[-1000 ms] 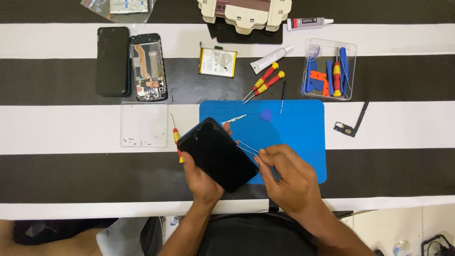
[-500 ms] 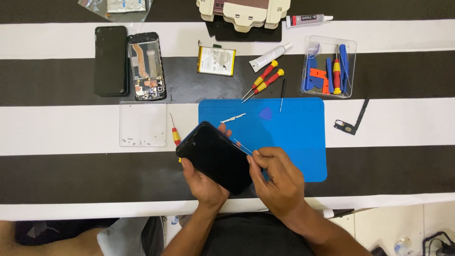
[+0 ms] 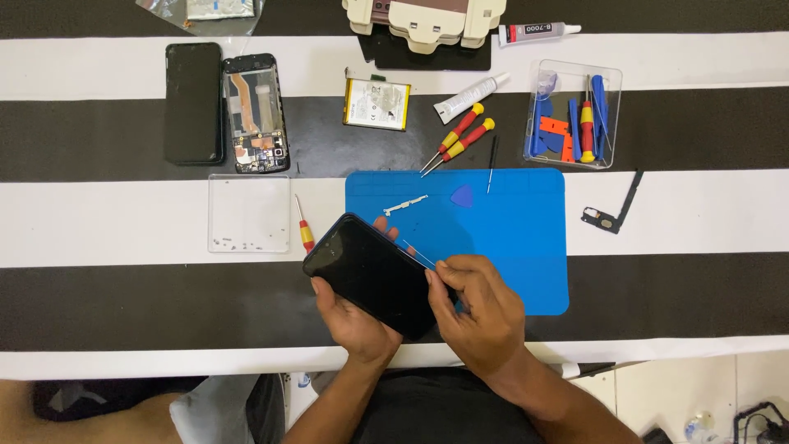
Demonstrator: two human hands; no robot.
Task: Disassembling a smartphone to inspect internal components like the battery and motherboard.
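We had the left hand (image 3: 355, 325) wrapped around the underside of a black phone (image 3: 374, 275), fingers curled up over its far edge, holding it tilted above the near edge of the blue mat (image 3: 509, 238). The right hand (image 3: 481, 312) was pinched shut on a thin pair of tweezers (image 3: 419, 253), tips pressed right against the phone's long right edge. Hard to tell whether the tips were actually in the seam or just on it.

Out on the mat we had a small white strip (image 3: 405, 205) and a blue pick (image 3: 462, 196), just past the phone. Left of the mat, a red and yellow screwdriver (image 3: 304, 226) lay beside a clear tray (image 3: 248, 212) with tiny screws in it. Further back sat another dark phone (image 3: 193, 103), face down or off, touching an opened phone frame (image 3: 256, 113) with its insides showing. A battery (image 3: 376, 104) lay near the middle, two more screwdrivers (image 3: 459, 140) next to it, a white tube (image 3: 471, 86) above those, and a clear box of tools (image 3: 573, 115) off to the right.
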